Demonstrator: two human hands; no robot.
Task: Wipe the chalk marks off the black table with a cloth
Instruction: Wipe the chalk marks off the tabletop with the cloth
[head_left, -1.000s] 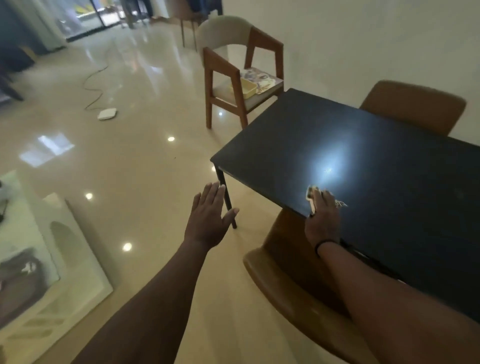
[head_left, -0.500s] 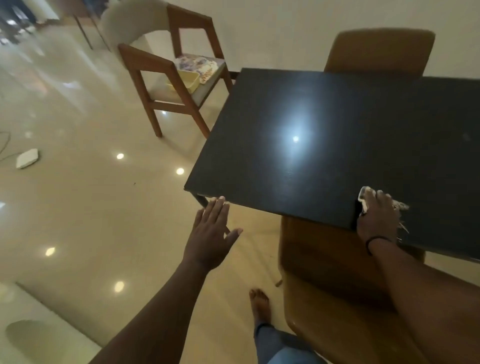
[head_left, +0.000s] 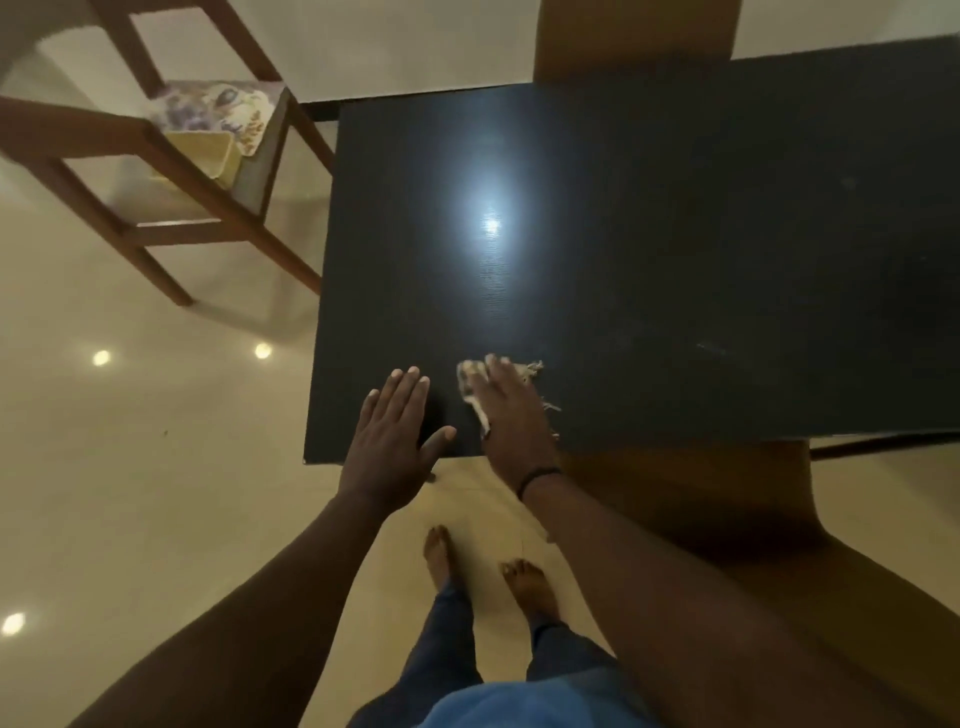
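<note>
Hands flat, left (head_left: 390, 439) hovering, right (head_left: 511, 415) pressing cloth (head_left: 474, 375) on table (head_left: 675, 234)

bare arms, black wristband (head_left: 537, 479) (right wrist), blue jeans (head_left: 452, 654), barefoot.

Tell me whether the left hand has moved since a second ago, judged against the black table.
Yes. The left hand was out over the floor, short of the black table; now its straight fingers lie over the table's near left corner, beside the frayed cloth.

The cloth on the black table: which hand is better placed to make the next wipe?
Right. The right hand already presses the cloth flat on the black table; the left hand lies open beside it, holding nothing.
</note>
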